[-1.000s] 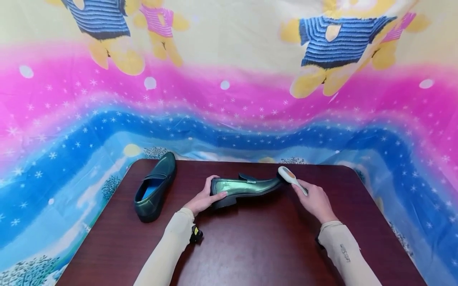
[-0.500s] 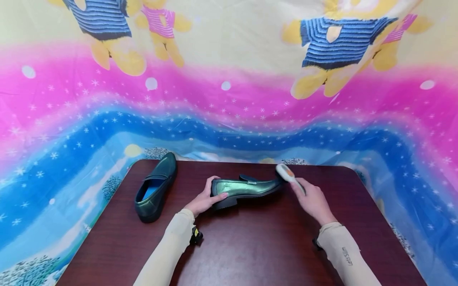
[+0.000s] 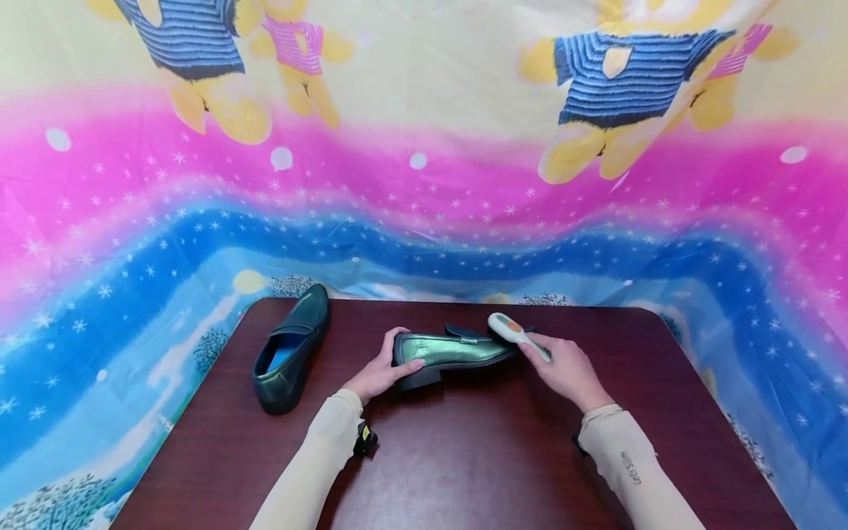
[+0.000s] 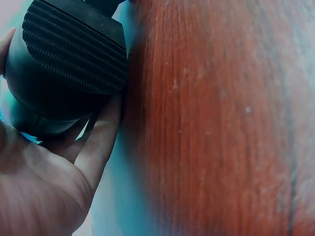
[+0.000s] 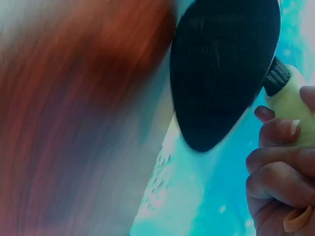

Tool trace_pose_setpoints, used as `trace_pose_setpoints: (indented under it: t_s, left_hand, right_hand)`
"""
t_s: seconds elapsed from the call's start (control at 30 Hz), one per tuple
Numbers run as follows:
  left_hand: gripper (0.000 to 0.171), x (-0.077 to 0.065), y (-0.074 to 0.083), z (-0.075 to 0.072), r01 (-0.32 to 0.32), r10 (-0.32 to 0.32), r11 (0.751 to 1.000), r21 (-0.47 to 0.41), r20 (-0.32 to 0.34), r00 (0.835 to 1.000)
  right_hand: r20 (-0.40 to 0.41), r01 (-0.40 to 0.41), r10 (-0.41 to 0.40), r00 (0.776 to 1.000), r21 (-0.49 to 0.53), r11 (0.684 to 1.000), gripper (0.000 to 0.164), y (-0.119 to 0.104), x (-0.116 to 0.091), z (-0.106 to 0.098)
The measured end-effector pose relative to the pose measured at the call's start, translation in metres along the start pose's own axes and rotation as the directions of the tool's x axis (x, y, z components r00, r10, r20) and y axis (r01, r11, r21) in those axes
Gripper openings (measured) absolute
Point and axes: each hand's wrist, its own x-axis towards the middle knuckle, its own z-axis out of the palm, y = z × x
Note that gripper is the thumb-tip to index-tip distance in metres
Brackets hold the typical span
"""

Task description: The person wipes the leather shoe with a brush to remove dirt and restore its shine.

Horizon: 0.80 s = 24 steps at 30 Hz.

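Observation:
A dark green loafer (image 3: 457, 351) lies tipped on its side in the head view, toe to the right. My left hand (image 3: 386, 368) grips its heel end, thumb on the near side. The ridged heel (image 4: 74, 49) faces the left wrist camera. My right hand (image 3: 563, 368) holds a pale-handled brush (image 3: 513, 331) by its handle, the head over the loafer's toe. In the right wrist view the dark sole (image 5: 221, 73) stands in front, and the brush's dark bristles (image 5: 277, 77) show behind it. Curled fingers (image 5: 278, 182) wrap the pale handle.
A second green loafer (image 3: 291, 350) with a blue insole stands upright at the table's left side. The dark red-brown table (image 3: 464, 456) has rounded back corners. Behind it hangs a patterned cloth (image 3: 424, 199) with bears and snowflakes.
My right hand has moved the brush left, from the tip of the toe back along the loafer's upper. My left hand keeps its grip on the heel with little visible movement.

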Motion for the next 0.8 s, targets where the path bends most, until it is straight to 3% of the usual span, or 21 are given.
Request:
trace_pose_setpoints:
  t_s: [0.23,0.43,0.6,0.7,0.8]
  left_hand:
    - [0.083,0.000,0.001,0.000,-0.007,0.007,1.000,0.029,-0.003,1.000]
    - [0.083,-0.001,0.003,0.002,-0.003,0.003,0.999,0.036,0.002,1.000]
    - [0.083,-0.001,0.002,0.001,0.001,-0.001,1.000,0.031,0.003,1.000]
    - [0.082,-0.002,0.002,0.000,0.005,-0.005,1.000,0.031,-0.005,1.000]
    - [0.082,-0.001,0.002,0.000,0.010,-0.009,1.000,0.028,-0.009,1.000]
  right_hand:
    - [0.004,-0.153,0.153,0.988,-0.035,0.988,0.062,0.034,0.006,-0.011]
    - [0.007,-0.161,0.162,0.987,-0.061,0.985,0.062,0.034,0.009,-0.012]
    - [0.000,-0.078,0.078,0.997,-0.019,0.997,0.053,0.014,0.009,-0.011]
    - [0.008,0.045,-0.045,0.999,0.035,0.998,0.045,-0.001,0.000,-0.003]
    - [0.022,0.157,-0.158,0.987,0.030,0.987,0.044,-0.006,-0.010,0.007]
